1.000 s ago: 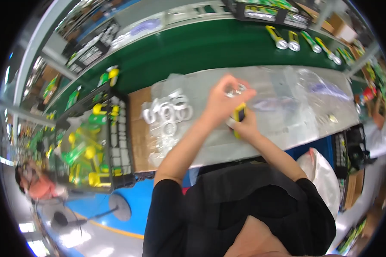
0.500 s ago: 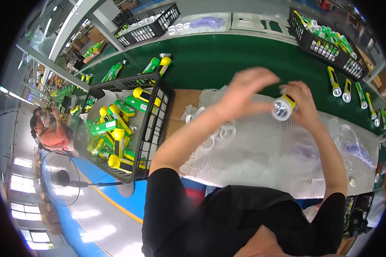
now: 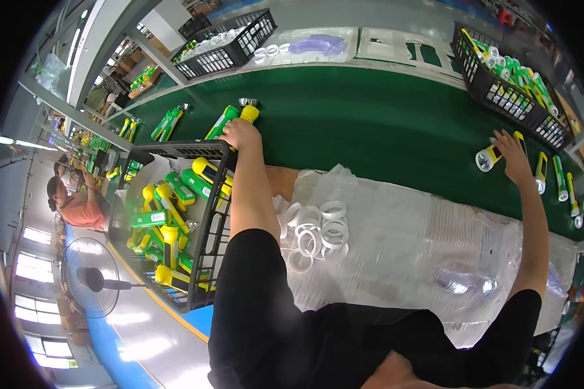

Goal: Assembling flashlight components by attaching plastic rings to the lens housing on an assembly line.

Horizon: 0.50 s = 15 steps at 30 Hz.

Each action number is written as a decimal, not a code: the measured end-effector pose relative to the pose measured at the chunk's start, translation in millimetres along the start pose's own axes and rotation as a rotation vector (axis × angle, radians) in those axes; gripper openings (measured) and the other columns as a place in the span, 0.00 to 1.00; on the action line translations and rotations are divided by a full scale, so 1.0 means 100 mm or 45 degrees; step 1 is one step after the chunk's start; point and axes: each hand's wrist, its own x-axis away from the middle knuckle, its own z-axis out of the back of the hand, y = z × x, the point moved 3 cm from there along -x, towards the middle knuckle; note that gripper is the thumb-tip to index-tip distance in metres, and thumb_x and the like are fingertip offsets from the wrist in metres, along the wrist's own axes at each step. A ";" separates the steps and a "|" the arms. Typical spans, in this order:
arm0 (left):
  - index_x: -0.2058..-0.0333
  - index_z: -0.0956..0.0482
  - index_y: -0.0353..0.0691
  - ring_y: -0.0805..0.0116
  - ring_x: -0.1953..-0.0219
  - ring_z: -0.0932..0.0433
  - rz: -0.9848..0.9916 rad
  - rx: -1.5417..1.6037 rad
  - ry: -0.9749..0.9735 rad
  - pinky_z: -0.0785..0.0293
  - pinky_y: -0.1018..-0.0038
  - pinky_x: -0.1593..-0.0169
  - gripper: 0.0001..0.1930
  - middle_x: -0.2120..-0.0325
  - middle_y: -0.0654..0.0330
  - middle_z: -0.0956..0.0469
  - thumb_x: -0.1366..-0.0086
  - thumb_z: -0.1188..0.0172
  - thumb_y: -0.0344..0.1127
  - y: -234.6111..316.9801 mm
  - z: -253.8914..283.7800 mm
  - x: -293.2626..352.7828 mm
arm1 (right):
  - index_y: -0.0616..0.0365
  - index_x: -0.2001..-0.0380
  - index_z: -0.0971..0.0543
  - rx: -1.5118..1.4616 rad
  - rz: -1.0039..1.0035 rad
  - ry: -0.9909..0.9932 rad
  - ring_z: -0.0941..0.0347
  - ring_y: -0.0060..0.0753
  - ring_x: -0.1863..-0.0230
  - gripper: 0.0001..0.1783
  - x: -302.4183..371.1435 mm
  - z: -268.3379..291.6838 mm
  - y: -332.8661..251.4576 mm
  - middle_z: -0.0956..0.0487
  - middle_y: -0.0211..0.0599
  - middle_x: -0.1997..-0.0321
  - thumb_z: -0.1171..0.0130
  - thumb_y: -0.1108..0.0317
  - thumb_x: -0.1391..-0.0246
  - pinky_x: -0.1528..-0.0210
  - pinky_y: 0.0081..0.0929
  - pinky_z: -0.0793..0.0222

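Observation:
At the far left of the green belt (image 3: 363, 123), my left hand (image 3: 242, 133) is closed round the body of a yellow flashlight (image 3: 250, 115) whose silvery head points away. A green flashlight (image 3: 222, 122) lies right beside it. Over at the belt's right side, my right hand (image 3: 515, 157) has its fingers over another yellow flashlight (image 3: 486, 159), its clear lens facing left and toward me. The hand partly hides that flashlight's body. More yellow and green flashlights (image 3: 540, 174) lie in a row to the right of this hand.
A black crate (image 3: 207, 223) of yellow and green flashlights stands at the left. White rings (image 3: 309, 242) lie on the plastic-covered table (image 3: 396, 240). Crates of parts (image 3: 230, 55) and flashlights (image 3: 512, 87) stand beyond the belt. A fan (image 3: 92, 277) and a seated person (image 3: 81, 204) are farther left.
My hands have moved apart. The right one carried the flashlight rightward to the belt's row; the left one reached out to the yellow flashlight behind the crate and took hold.

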 end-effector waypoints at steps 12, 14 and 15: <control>0.61 0.22 0.42 0.53 0.60 0.23 -1.191 1.549 -0.121 0.25 0.61 0.56 0.21 0.66 0.52 0.22 0.52 0.31 0.45 0.33 2.40 2.36 | 0.65 0.43 0.30 -2.017 -0.115 0.251 0.28 0.30 0.47 0.23 0.48 0.85 -2.41 0.24 0.40 0.46 0.47 0.62 0.36 0.45 0.26 0.33; 0.60 0.23 0.39 0.50 0.62 0.23 -1.412 1.779 -0.083 0.25 0.60 0.59 0.22 0.67 0.50 0.24 0.51 0.31 0.43 0.19 2.61 2.95 | 0.66 0.43 0.31 -2.215 -0.115 0.320 0.28 0.29 0.48 0.25 0.62 1.05 -2.74 0.25 0.40 0.46 0.46 0.60 0.36 0.47 0.25 0.33; 0.58 0.23 0.38 0.49 0.62 0.24 -1.505 1.801 -0.169 0.25 0.59 0.59 0.24 0.67 0.48 0.24 0.51 0.31 0.44 0.08 2.66 3.20 | 0.67 0.42 0.32 -2.278 -0.301 0.450 0.28 0.28 0.48 0.28 0.73 1.10 -2.83 0.25 0.39 0.48 0.45 0.57 0.37 0.47 0.25 0.33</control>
